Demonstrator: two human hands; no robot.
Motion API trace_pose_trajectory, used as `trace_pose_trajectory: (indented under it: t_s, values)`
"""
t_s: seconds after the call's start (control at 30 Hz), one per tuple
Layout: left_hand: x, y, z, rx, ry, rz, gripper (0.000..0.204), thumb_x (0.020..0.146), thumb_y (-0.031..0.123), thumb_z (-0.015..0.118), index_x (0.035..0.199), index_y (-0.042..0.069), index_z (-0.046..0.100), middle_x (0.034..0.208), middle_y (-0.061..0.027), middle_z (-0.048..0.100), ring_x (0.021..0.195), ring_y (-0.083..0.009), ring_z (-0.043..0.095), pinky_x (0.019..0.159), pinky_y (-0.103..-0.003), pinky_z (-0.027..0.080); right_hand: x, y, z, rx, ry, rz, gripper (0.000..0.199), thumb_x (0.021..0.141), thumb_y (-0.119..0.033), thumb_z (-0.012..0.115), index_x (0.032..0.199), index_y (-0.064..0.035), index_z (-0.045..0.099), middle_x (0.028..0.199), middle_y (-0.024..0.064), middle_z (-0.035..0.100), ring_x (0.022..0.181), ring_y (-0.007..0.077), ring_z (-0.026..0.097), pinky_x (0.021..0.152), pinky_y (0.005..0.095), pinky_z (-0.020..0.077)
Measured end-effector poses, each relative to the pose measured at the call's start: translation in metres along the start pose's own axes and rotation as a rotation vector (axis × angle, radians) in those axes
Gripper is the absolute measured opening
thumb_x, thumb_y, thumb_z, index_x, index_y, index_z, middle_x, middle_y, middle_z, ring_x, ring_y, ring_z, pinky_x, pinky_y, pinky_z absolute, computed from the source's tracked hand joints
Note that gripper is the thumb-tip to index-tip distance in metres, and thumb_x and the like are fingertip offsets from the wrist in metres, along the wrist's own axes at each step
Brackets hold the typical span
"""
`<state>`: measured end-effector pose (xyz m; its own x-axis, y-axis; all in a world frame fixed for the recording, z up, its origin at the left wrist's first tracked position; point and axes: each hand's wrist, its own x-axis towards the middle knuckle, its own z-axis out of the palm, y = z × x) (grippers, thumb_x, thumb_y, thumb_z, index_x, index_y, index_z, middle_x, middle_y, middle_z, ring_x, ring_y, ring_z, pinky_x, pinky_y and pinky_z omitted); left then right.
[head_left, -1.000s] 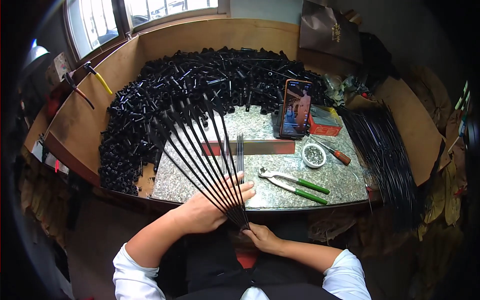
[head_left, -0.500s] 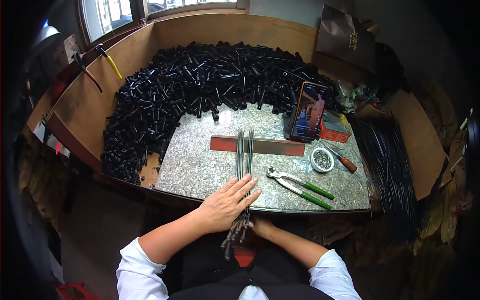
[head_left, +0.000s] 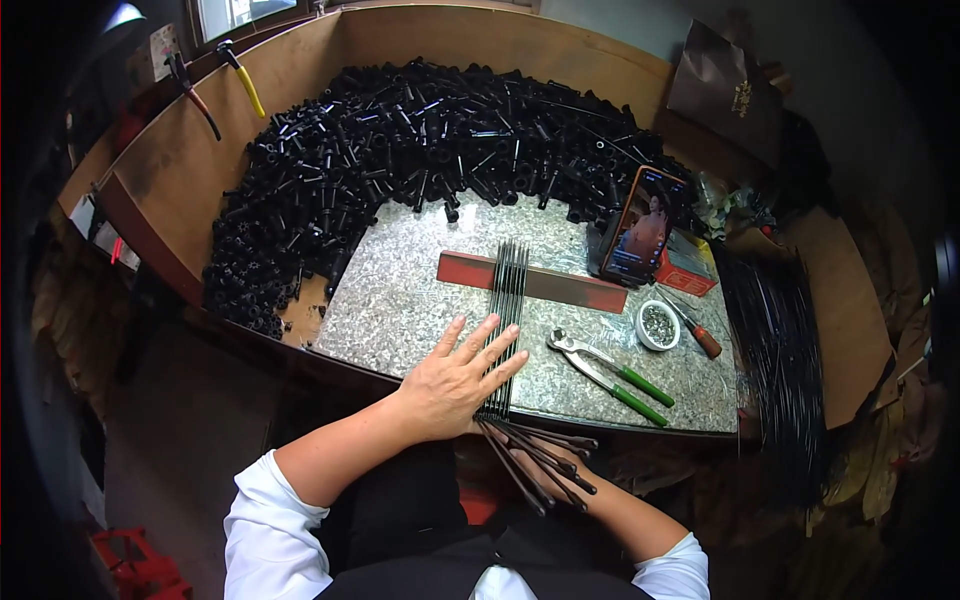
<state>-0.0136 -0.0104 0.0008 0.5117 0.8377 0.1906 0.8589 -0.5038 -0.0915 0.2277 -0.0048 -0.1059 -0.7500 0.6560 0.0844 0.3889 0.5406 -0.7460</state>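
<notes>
A row of thin dark metal rods lies across a flat red-and-brown bar on the speckled stone slab. My left hand rests palm down over the rods' near part, its fingers stretched and spread. Past the slab's front edge, the rods' thicker, bent ends fan out to the right above my right hand. The right hand sits at that edge under these ends, and its fingers are hidden. To the right of the rods lie end-cutting pincers with green handles.
A large heap of black tubular parts fills the back and left of the wooden-walled bench. At the right stand a phone, a red box and a white bowl of small metal pieces. Beside them are a screwdriver and long black rods.
The rods have spread into a wider, flatter row, and their near ends have swung right. My left hand stays on them with fingers wider apart. The view has shifted slightly.
</notes>
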Motion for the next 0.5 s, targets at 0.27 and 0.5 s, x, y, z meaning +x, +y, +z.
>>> trace_pose_trajectory:
  t_s: [0.27, 0.5]
  values:
    - [-0.001, 0.000, 0.011, 0.018, 0.069, 0.020, 0.082, 0.076, 0.047, 0.063, 0.144, 0.011, 0.034, 0.149, -0.0147, 0.031, 0.140, -0.0324, 0.024, 0.111, -0.055, 0.018, 0.017, -0.093, -0.048, -0.014, 0.154, 0.064, 0.055, 0.075, -0.011, 0.076, 0.120, 0.0029, 0.048, 0.090, 0.0116, 0.062, 0.064, 0.0242, 0.061, 0.062, 0.0341, 0.0511]
    - [-0.002, 0.001, 0.014, -0.111, 0.124, 0.026, 0.079, 0.077, 0.041, 0.063, 0.144, 0.010, 0.034, 0.149, -0.0136, 0.032, 0.140, -0.0274, 0.027, 0.112, -0.053, 0.018, 0.047, -0.090, -0.042, -0.086, 0.261, -0.199, 0.031, 0.076, -0.003, 0.071, 0.105, -0.0023, 0.062, 0.082, 0.0126, 0.058, 0.069, 0.0249, 0.061, 0.060, 0.0334, 0.0503]
